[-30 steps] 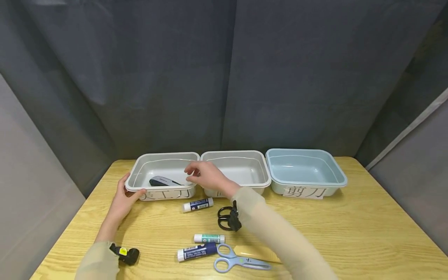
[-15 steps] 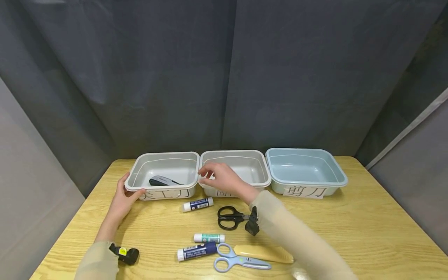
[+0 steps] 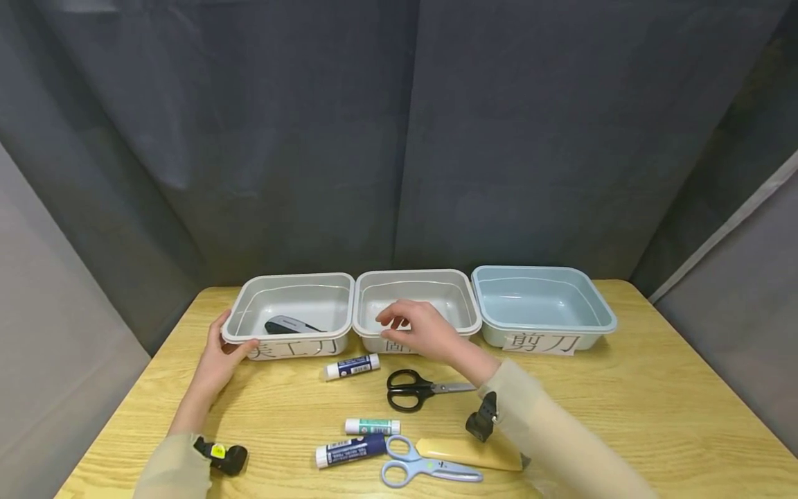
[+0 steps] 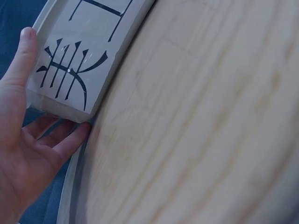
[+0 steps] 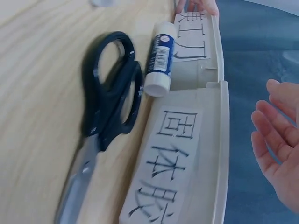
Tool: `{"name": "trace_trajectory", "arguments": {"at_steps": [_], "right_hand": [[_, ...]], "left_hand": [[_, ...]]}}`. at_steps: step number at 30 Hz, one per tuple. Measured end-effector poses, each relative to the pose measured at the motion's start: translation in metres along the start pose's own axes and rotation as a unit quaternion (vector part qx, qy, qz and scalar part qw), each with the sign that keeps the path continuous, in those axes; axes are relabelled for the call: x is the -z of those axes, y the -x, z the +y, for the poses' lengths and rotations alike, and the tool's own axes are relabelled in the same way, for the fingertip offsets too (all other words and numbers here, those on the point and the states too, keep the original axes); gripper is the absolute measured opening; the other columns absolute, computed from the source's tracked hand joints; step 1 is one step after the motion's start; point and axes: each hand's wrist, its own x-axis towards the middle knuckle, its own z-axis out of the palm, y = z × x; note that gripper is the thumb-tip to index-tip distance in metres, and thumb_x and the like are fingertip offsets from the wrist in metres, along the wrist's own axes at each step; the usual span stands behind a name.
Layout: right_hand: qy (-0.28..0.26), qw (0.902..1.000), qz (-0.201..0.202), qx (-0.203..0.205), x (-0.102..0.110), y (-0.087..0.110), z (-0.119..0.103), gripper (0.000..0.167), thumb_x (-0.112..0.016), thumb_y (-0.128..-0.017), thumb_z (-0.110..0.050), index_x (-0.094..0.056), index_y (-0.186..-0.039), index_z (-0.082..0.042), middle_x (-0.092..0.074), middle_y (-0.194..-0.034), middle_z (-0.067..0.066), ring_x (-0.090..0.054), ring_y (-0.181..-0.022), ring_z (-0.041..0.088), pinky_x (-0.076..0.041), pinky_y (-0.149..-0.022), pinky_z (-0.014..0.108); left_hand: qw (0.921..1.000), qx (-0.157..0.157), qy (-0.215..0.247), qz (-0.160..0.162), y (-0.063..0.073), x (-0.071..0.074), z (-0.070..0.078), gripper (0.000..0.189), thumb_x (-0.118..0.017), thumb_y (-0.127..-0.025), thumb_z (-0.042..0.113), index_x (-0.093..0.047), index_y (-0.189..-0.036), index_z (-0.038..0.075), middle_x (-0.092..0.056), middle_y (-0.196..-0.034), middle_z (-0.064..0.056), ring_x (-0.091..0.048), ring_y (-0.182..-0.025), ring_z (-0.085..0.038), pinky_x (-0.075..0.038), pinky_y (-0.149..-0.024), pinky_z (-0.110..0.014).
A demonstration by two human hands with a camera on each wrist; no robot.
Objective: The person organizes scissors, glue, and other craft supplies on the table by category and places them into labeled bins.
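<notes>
My left hand point(image 3: 215, 360) grips the near left corner of the left grey bin point(image 3: 283, 278), thumb at its front rim; in the left wrist view its fingers point(image 4: 70, 140) lie against the end wall. A grey-and-black utility knife point(image 3: 291, 324) lies inside that bin. Held over the front of the middle grey bin point(image 3: 430, 273), my right hand point(image 3: 427, 334) has nothing in its loosely bent fingers. Below it on the table are black-handled scissors point(image 3: 408, 390) and a blue-and-white glue stick point(image 3: 352, 366).
To the right stands a light blue bin point(image 3: 542, 326) with a paper label. Nearer lie a green-and-white glue stick point(image 3: 373, 426), a larger blue glue stick point(image 3: 352, 450), light blue scissors point(image 3: 430, 468) and a yellow, long-bodied object point(image 3: 470, 453), partly behind the scissors. A dark curtain point(image 3: 399, 138) hangs behind.
My right hand has moved from over the left bin rightward to the front of the middle bin, uncovering the black scissors' blades. The left hand has stayed at its corner.
</notes>
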Motion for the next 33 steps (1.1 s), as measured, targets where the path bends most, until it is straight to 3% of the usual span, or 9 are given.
{"name": "trace_trajectory", "arguments": {"at_steps": [9, 19, 27, 33], "right_hand": [[0.005, 0.9999, -0.009, -0.014, 0.006, 0.024, 0.005, 0.019, -0.066, -0.083, -0.019, -0.066, -0.100, -0.010, -0.067, -0.095, 0.000, -0.061, -0.080, 0.009, -0.051, -0.075, 0.024], [0.006, 0.9991, -0.009, -0.041, 0.021, 0.054, 0.006, 0.025, -0.068, -0.081, -0.024, -0.065, -0.104, -0.015, -0.066, -0.097, -0.002, -0.061, -0.083, 0.014, -0.051, -0.076, 0.030], [0.018, 0.9993, -0.014, -0.029, 0.028, 0.074, 0.010, 0.028, -0.069, -0.080, -0.024, -0.064, -0.106, -0.014, -0.066, -0.099, -0.003, -0.061, -0.085, 0.014, -0.051, -0.076, 0.032], [0.042, 0.9980, -0.033, -0.035, 0.031, 0.088, 0.009, 0.031, -0.071, -0.078, -0.028, -0.065, -0.106, -0.016, -0.065, -0.102, -0.006, -0.059, -0.087, 0.010, -0.050, -0.077, 0.028]], "left_hand": [[1.0000, 0.006, 0.002, 0.000, 0.001, 0.000, -0.002, 0.092, -0.063, -0.084, 0.036, 0.002, -0.147, 0.018, -0.021, -0.145, -0.024, -0.032, -0.127, -0.036, -0.027, -0.105, -0.050], [0.9999, 0.014, 0.002, -0.001, 0.001, 0.001, -0.001, 0.092, -0.063, -0.084, 0.037, 0.003, -0.147, 0.019, -0.019, -0.146, -0.024, -0.030, -0.128, -0.037, -0.025, -0.106, -0.050], [1.0000, 0.008, 0.000, -0.001, 0.000, 0.001, -0.002, 0.092, -0.062, -0.085, 0.037, 0.003, -0.147, 0.020, -0.018, -0.146, -0.023, -0.029, -0.128, -0.037, -0.025, -0.106, -0.050], [0.9999, 0.009, 0.000, -0.005, 0.000, 0.000, 0.001, 0.092, -0.062, -0.085, 0.038, 0.004, -0.147, 0.020, -0.017, -0.147, -0.023, -0.028, -0.129, -0.037, -0.025, -0.106, -0.050]]}}
